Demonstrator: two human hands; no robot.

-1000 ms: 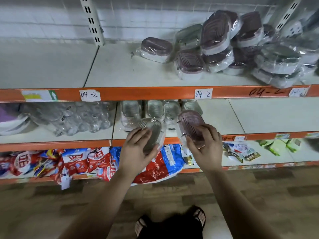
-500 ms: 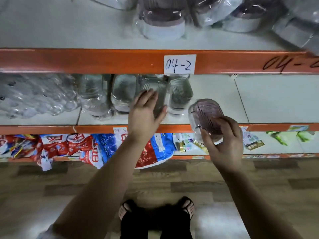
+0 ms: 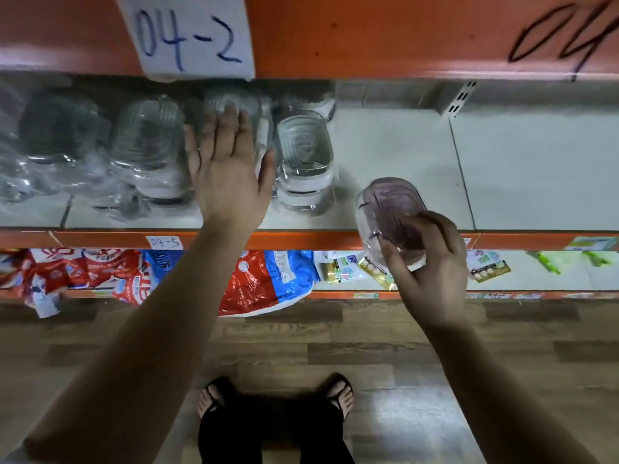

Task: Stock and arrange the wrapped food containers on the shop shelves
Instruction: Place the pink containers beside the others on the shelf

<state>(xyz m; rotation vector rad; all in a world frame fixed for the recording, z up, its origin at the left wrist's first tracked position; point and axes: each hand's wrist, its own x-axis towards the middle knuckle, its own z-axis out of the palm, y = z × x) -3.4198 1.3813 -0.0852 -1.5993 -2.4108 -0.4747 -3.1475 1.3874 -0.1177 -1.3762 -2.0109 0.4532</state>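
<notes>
Over shelf edge (image 3: pixel 301 240), right hand (image 3: pixel 432 272) holds container (image 3: pixel 388 209).

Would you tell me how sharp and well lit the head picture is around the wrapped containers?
Head view: dim and soft; the wrapped containers at far left smear into blur, with glare glints on their wrap; the pink-lidded container in the right hand is crisper; the left hand blurs slightly at its fingertips; the wide lens stretches the forearms.
</notes>
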